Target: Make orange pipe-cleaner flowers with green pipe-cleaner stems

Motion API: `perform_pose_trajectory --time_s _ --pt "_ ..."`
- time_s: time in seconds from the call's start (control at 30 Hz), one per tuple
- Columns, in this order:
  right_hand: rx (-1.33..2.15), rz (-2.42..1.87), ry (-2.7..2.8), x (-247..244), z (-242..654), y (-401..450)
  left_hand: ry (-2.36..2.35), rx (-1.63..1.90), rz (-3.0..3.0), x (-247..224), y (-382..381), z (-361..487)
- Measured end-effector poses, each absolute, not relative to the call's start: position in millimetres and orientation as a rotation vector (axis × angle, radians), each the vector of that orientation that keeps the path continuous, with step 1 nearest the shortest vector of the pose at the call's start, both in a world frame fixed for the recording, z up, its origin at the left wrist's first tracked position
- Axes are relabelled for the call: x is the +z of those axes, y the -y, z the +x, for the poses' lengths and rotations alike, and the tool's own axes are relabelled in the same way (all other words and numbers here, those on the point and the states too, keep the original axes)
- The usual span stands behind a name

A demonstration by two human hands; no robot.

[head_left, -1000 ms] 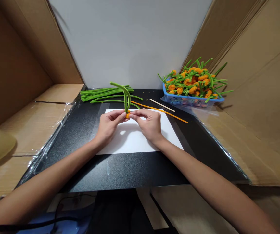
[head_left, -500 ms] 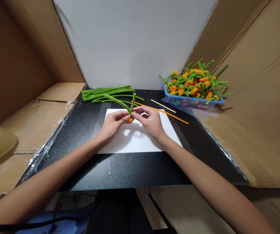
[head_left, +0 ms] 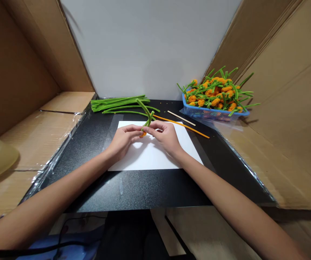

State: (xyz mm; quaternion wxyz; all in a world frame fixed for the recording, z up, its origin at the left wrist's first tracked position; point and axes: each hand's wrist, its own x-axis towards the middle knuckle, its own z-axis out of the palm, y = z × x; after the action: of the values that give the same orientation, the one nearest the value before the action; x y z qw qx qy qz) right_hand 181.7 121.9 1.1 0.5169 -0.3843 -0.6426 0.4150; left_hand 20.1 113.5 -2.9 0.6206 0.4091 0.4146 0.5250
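One green pipe cleaner (head_left: 144, 110) with one orange tuft (head_left: 143, 134) is pinched between the closed left grip (head_left: 124, 139) and closed right grip (head_left: 163, 137) over one white sheet (head_left: 155, 155).

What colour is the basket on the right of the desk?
The basket is blue; it shows best along its rim in the head view.

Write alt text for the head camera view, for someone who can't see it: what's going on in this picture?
The left hand and right hand pinch a green pipe cleaner with a small orange bud at its end, above a white paper sheet on a black table. Loose green pipe cleaners lie behind, and a blue basket of orange-and-green pipe-cleaner flowers sits right.
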Motion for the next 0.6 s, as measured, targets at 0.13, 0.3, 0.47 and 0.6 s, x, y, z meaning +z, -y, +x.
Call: perform_pose_trajectory --time_s 0.13,0.3,0.47,0.6 --pt "0.960 -0.901 1.507 1.3 179.0 -119.8 -0.933 1.223 0.869 -0.9 -113.6 20.2" --pt "0.962 -0.892 1.499 -2.2 177.6 -120.0 -0.954 1.289 0.852 0.3 -112.3 21.8" --pt "0.951 -0.877 1.549 -3.8 175.1 -118.3 -0.990 1.382 0.853 -0.6 -109.9 25.3" --pt "0.945 -0.953 1.481 -6.0 171.3 -117.4 -1.003 1.410 0.851 -1.7 -108.4 27.2"
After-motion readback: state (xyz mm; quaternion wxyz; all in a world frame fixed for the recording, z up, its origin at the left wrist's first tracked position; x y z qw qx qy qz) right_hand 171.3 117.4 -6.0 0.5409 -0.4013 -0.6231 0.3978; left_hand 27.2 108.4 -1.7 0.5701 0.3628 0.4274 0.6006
